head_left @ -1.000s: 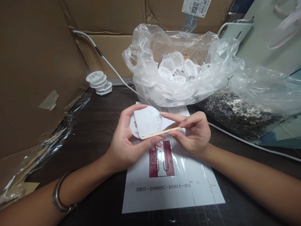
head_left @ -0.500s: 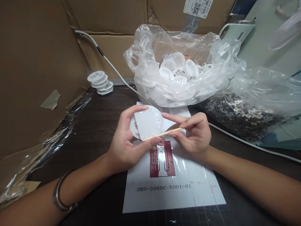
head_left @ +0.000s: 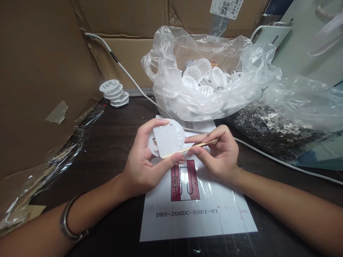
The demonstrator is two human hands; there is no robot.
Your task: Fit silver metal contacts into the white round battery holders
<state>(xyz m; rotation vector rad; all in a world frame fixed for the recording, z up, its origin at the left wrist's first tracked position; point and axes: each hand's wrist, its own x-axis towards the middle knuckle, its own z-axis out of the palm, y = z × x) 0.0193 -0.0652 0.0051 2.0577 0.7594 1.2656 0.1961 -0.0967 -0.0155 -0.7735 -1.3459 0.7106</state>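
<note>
1. A round white plastic disc [head_left: 167,139] with a flat square plate on its face is held above the printed sheet, near the middle of the dark table [head_left: 115,142].
2. The left hand [head_left: 146,160] grasps the disc, with the fingers curled over its top edge and the thumb pressed under its lower edge.
3. The right hand [head_left: 218,153] pinches a thin wooden stick [head_left: 187,149] between thumb and forefinger. The stick lies along the lower edge of the square plate, and its far tip reaches the plate's lower left corner.
4. As far as I can judge, the work on this disc is midway: the plate sits on the disc and the stick presses at its edge, but whether the plate is fully seated cannot be made out.
5. Under the hands lies a white printed sheet [head_left: 198,214] with a red diagram and a line of code letters, covered by clear film.
6. Behind it a clear plastic bag [head_left: 171,96] holds many more white discs, so much seems left to do.
7. To the right, a second bag [head_left: 302,103] lies over a heap of small metal pieces [head_left: 268,123].
8. At the far left stands a small stack of discs [head_left: 114,93], which may be the finished ones.
9. A white cable [head_left: 128,76] runs across the table, and cardboard walls [head_left: 40,71] stand around it.
</note>
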